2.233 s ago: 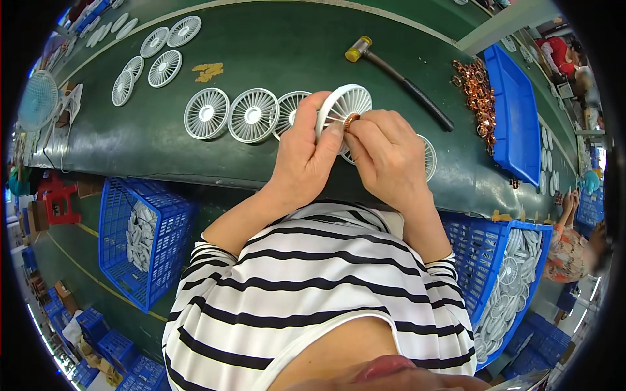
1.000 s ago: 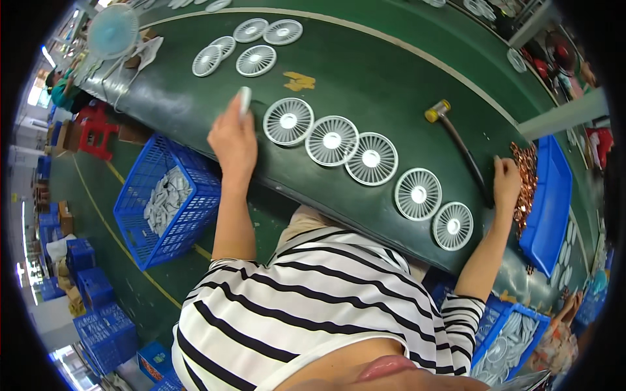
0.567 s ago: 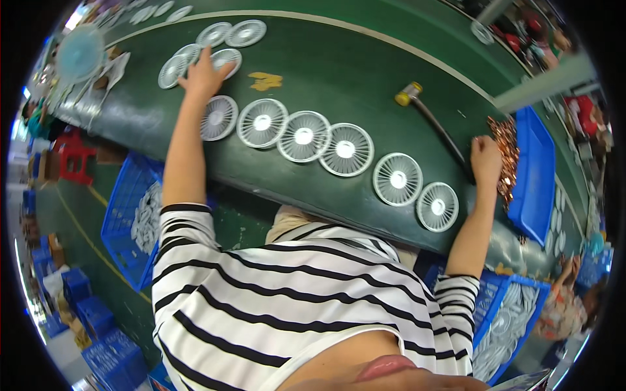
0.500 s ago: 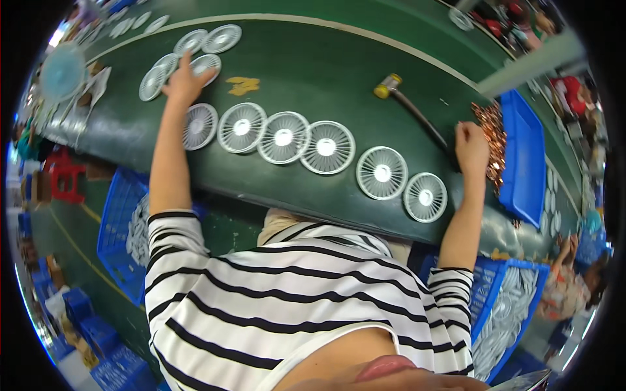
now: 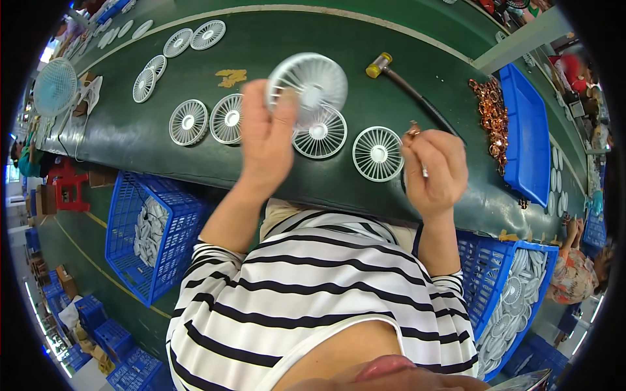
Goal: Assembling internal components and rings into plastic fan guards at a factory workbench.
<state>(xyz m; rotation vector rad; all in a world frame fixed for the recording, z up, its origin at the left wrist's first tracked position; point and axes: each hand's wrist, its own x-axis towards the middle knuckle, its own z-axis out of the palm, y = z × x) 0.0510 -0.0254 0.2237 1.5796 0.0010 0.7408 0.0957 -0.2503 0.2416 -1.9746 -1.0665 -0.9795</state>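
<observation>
white fan grille (image 5: 312,81) | green table (image 5: 274,39) | blue crate (image 5: 163,234) | copper coils (image 5: 490,117)

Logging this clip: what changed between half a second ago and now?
The left hand came back from the far grilles holding a white grille, raised. The right hand left the copper pile pinching a copper piece. The hammer and the belt's grille row stayed.

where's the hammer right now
In the head view, the yellow-headed hammer with a dark handle lies on the green table, upper right, between the raised white fan grille and the copper coil pile.
</observation>
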